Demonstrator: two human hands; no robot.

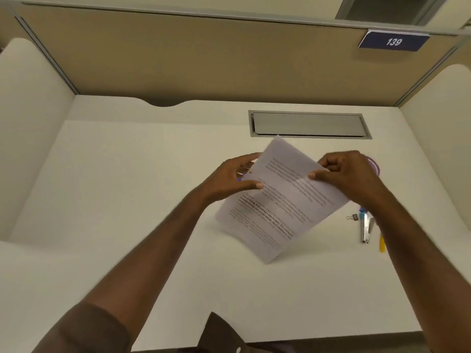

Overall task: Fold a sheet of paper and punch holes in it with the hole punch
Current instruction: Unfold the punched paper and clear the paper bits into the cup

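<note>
I see both hands lifted above the white surface [127,200], sharing one printed sheet of paper [280,200]. My left hand [230,180] pinches its left edge, thumb on top; my right hand [349,174] pinches the right edge, fingers curled round it. The sheet hangs tilted between them — its lower corner dips toward the surface. Just below the right hand lie a binder clip [353,217] and a metal tool [366,228], possibly the hole punch — the blur hides its shape.

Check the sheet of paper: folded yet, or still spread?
Being folded, not creased flat. The sheet of paper is held off the desk by left hand and right hand, its upper part doubled over the printed lower part.
</note>
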